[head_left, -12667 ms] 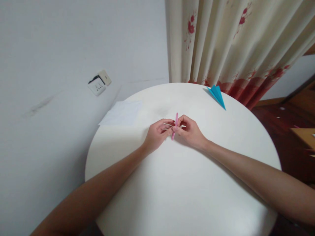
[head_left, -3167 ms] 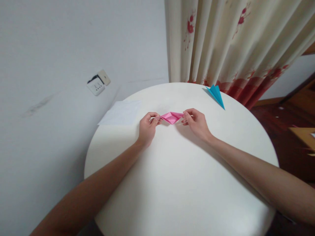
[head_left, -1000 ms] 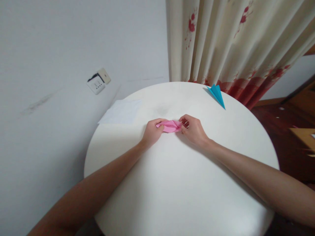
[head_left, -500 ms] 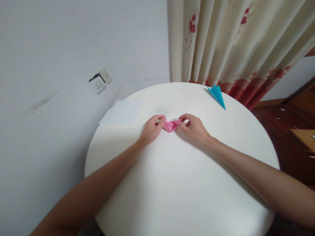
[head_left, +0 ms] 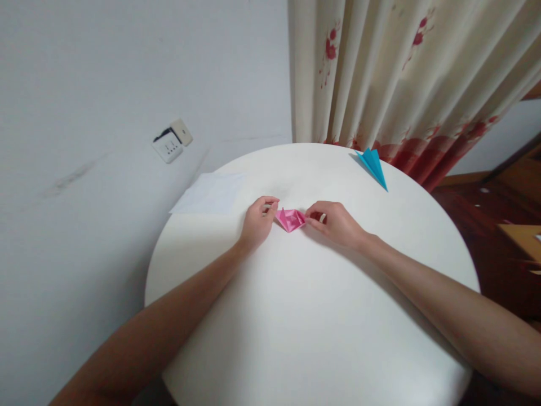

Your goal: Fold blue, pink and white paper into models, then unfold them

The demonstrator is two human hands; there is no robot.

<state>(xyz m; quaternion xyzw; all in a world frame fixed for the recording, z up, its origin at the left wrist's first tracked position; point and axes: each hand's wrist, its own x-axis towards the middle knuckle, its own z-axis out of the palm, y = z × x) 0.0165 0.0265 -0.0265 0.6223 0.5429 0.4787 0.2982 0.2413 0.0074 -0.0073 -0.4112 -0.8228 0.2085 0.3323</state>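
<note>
A small folded pink paper [head_left: 291,220], partly opened with a pointed flap standing up at its left, rests on the round white table [head_left: 287,304]. My left hand [head_left: 258,221] pinches its left corner between thumb and fingers. At the right corner, the thumb and forefinger of my right hand [head_left: 333,223] close on the paper's edge. Both forearms lie low over the table. The fingertips cover the two ends of the paper.
A blue paper plane [head_left: 373,167] lies near the table's far right edge. White paper sheets [head_left: 209,193] lie at the far left, by the wall with a socket [head_left: 168,146]. A flowered curtain [head_left: 380,73] hangs behind the table.
The pink paper has spread wider and shows more of its inside, with a flap now upright at its left. My left hand has shifted slightly left; my right hand has barely moved.
</note>
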